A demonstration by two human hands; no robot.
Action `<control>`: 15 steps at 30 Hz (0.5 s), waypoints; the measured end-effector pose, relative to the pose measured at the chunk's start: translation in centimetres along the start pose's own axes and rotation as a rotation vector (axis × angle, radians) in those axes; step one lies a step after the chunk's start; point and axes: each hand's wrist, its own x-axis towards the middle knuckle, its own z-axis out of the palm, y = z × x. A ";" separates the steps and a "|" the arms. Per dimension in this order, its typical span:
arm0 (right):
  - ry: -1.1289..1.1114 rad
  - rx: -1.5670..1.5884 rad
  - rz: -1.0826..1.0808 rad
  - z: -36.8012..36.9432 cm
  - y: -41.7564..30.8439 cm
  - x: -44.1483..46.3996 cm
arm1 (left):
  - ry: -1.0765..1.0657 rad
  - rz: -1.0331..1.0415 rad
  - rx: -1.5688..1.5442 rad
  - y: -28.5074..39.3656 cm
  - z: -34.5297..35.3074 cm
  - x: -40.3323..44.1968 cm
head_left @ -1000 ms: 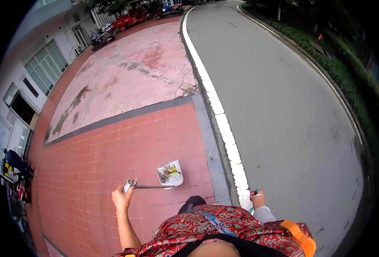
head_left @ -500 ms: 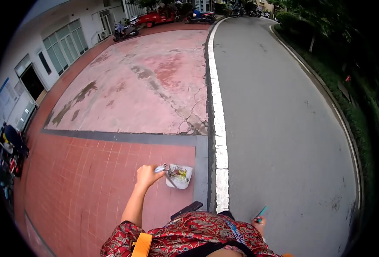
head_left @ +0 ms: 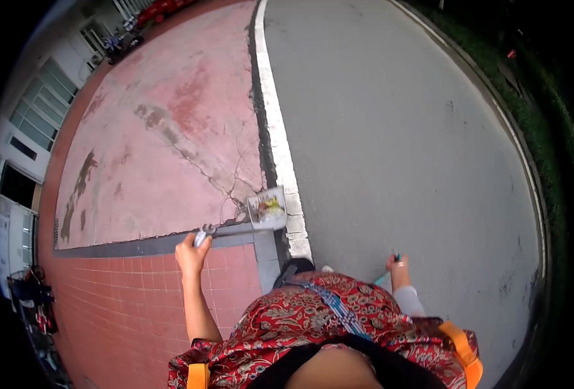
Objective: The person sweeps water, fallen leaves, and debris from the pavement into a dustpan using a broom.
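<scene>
My left hand [head_left: 191, 255] is closed around the pale grip of a long-handled dustpan. Its thin handle runs right to a whitish pan [head_left: 275, 219], which hangs tilted over the white line's edge. Leaves and small litter [head_left: 269, 206], some yellow-green, lie in the pan. On the other side of my body, my right hand [head_left: 399, 267] is wrapped round a thin teal stick [head_left: 382, 280]. Most of that stick is hidden behind my patterned red top, so its kind cannot be made out.
A grey road [head_left: 390, 142] stretches ahead on the right, bordered by a curb and grass [head_left: 539, 123]. A white painted line [head_left: 277, 129] divides it from cracked pink paving [head_left: 176, 129]. Red tiles [head_left: 138, 305] lie at left, with parked scooters [head_left: 121, 45] and a building [head_left: 40, 104] beyond.
The view has tipped down and shifted right. The dustpan has swung forward and right, from over the red tiles to the white line. The teal stick now points down and left from my right hand.
</scene>
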 end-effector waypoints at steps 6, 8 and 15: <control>0.031 0.306 0.002 24.1 -4.3 0.8 | -0.006 -0.061 0.022 8.7 11.2 14.1; -0.049 0.280 -0.012 27.7 -5.4 5.3 | -0.024 -0.025 -0.008 12.0 15.2 20.0; -0.116 0.226 -0.038 48.6 -15.3 6.3 | -0.147 0.024 0.023 24.0 27.9 43.1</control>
